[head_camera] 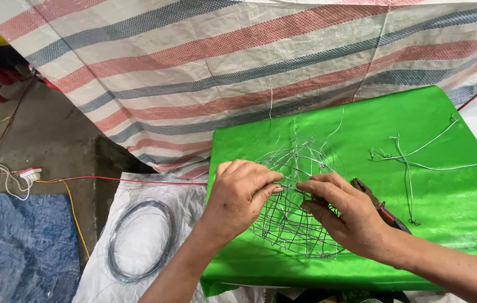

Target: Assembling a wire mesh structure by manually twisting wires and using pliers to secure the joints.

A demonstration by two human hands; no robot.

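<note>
far left, on the floor: blue tarp [14, 247], w/ a red wire [115, 179] running across toward the table. next, a coil of wire [140, 240] lies flat on a white woven sack [137, 280], untouched. striped tarp [221, 67] hangs behind everything.

centre, on the green table [452, 202]: a round wire frame [297, 205], dome or ball shaped. many loops already crossed and tied, so the shape looks largely built; loose ends stick up at the top and the mesh is uneven, so prob. more tying and trimming left.

left hand [241, 193] rests on the frame's left side, fingers curled, thumb and fingertips pinching a strand near the middle. right hand [345, 210] meets it there, fingers pressed together on the same strand; red-handled pliers [381, 210] lie tucked under the palm, can't tell how firmly held.

further right: bent wire offcuts [412, 160] scattered on the green, well apart from the frame.
</note>
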